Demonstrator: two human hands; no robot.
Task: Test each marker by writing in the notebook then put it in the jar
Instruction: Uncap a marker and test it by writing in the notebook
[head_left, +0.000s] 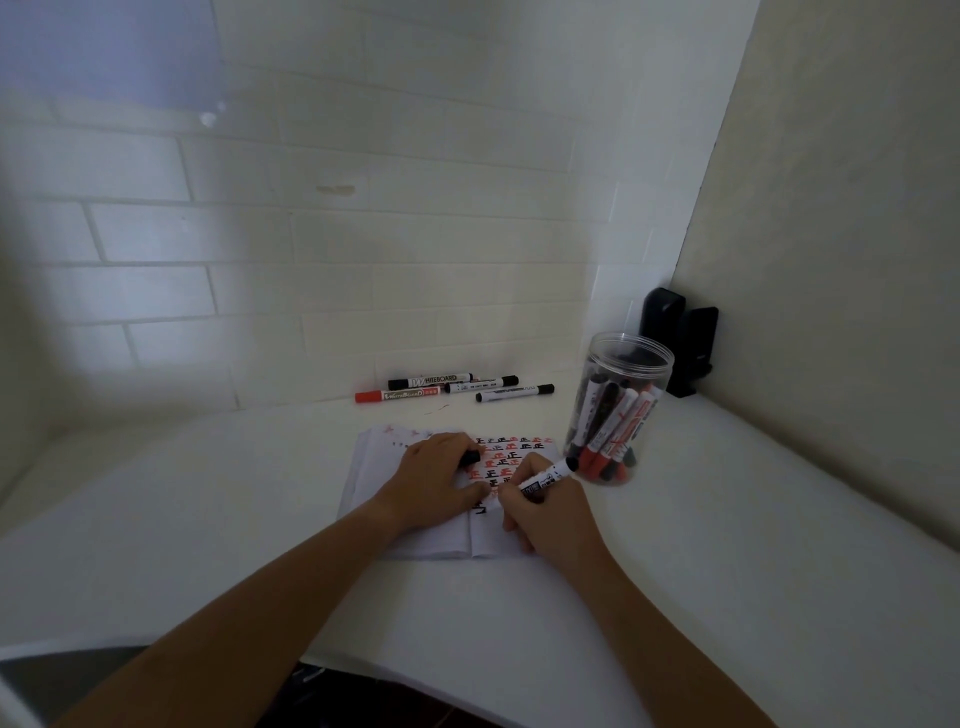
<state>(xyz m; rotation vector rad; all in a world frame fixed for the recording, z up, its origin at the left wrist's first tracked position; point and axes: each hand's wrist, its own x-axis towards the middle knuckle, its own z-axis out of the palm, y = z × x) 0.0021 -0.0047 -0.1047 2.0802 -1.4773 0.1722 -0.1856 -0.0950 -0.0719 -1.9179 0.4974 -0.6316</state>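
Observation:
An open notebook (374, 483) lies on the white table, its right page covered with red and black written marks. My right hand (545, 512) grips a white marker (550, 475) with its tip down on the page. My left hand (431, 480) rests on the notebook and holds a black cap (471, 457) between its fingers. A clear plastic jar (618, 395) stands just right of the notebook, holding several red and black markers. Several more markers lie by the back wall: a red one (397, 396) and three black-capped ones (431, 382) (480, 385) (514, 393).
Two black objects (680, 338) stand in the back right corner behind the jar. A tiled wall closes the back and a plain wall the right side. The table's front edge (415, 680) runs below my forearms.

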